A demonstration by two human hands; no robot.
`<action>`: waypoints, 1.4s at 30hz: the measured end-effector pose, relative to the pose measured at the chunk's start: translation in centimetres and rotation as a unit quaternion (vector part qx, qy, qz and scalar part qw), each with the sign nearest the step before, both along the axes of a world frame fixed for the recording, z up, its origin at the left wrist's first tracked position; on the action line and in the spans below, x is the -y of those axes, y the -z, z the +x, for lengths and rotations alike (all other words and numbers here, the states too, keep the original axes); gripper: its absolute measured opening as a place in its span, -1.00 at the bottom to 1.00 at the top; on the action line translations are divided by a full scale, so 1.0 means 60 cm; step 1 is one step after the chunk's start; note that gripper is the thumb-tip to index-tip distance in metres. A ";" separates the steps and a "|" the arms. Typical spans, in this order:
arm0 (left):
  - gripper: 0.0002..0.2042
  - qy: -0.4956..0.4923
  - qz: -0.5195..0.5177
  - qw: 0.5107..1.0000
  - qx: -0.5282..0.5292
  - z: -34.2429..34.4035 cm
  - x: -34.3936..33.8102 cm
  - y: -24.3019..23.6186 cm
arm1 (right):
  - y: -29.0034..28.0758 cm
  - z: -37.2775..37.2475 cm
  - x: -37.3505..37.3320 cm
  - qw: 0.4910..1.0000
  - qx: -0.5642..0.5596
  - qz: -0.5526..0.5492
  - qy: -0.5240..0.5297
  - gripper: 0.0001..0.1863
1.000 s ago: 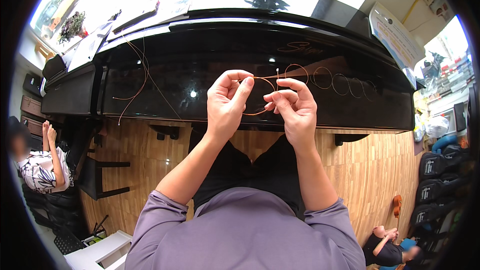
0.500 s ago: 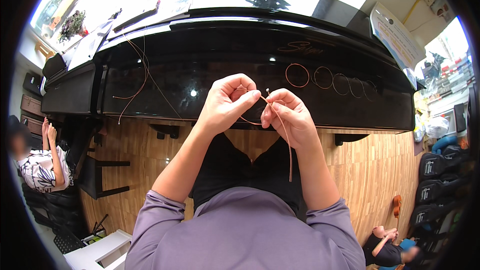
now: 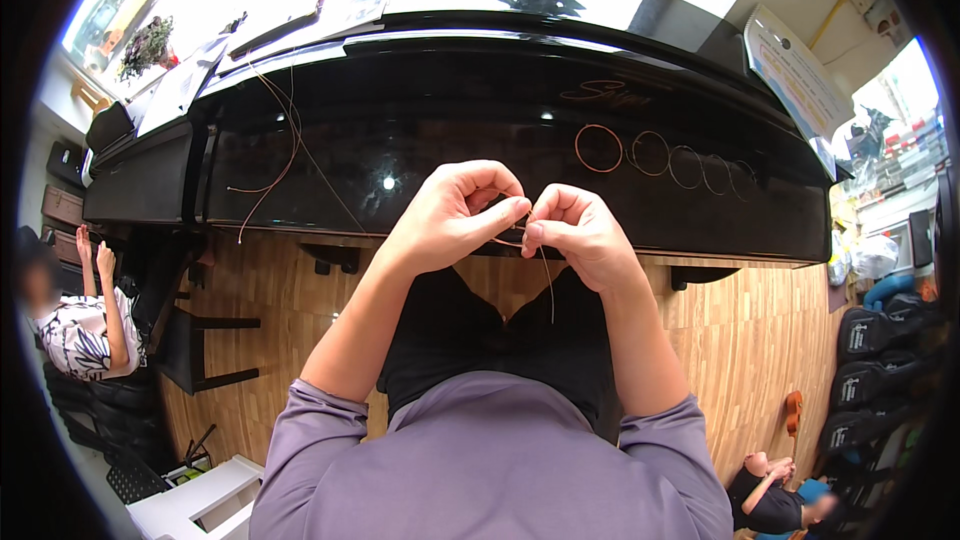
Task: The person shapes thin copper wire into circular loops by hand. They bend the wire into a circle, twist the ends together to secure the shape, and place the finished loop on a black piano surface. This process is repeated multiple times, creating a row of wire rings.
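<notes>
Wire sits between both hands at the centre of the frame, a thin end hanging below the right hand's fingers. I see the left hand pinching it between thumb and curled forefinger, and the right hand pinching just beside, thumb against fingers. Compared with a second ago, the hands are closer together, fingertips nearly meeting; half a second back a thicker end dangles over the lap, and now this thin one does. Five rings keep their row on the glossy black counter, right of centre. From my remote seat I note loose wires left of centre, one slanting down toward the front edge. Papers lie upper left; a standing calendar bounds the upper right. The counter's front edge passes just under the hands. I have sideways room between the left hand and those loose wires.
</notes>
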State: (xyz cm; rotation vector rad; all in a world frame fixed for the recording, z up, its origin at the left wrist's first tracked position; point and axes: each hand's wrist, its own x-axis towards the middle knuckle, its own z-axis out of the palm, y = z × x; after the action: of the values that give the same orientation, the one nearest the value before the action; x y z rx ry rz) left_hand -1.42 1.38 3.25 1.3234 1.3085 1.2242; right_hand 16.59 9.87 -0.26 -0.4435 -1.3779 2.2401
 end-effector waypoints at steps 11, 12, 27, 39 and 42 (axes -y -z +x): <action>-0.82 -0.127 0.057 0.989 -0.042 0.037 0.008 0.018 | -0.006 -0.026 0.040 0.902 0.056 0.244 0.352 -0.95; -0.81 -0.130 0.058 0.989 -0.028 0.038 0.008 0.019 | -0.006 -0.026 0.041 0.901 0.052 0.242 0.357 -0.95; -0.82 -0.118 0.024 0.984 0.134 0.020 -0.018 0.023 | -0.002 -0.004 0.036 0.904 0.085 0.276 0.316 -0.88; -0.83 -0.100 0.175 0.960 -0.194 0.013 -0.019 0.002 | -0.017 0.011 0.023 0.970 0.034 0.147 0.190 -0.86; -0.88 -0.058 0.113 0.986 -0.110 0.014 -0.018 -0.002 | -0.010 0.011 0.016 0.979 -0.011 0.113 0.172 -0.88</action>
State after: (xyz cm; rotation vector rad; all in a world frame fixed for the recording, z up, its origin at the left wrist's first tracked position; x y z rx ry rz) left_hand -0.58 2.44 3.34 1.6003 1.4519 1.3692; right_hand 17.26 8.89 0.37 -0.5297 -1.4027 1.7846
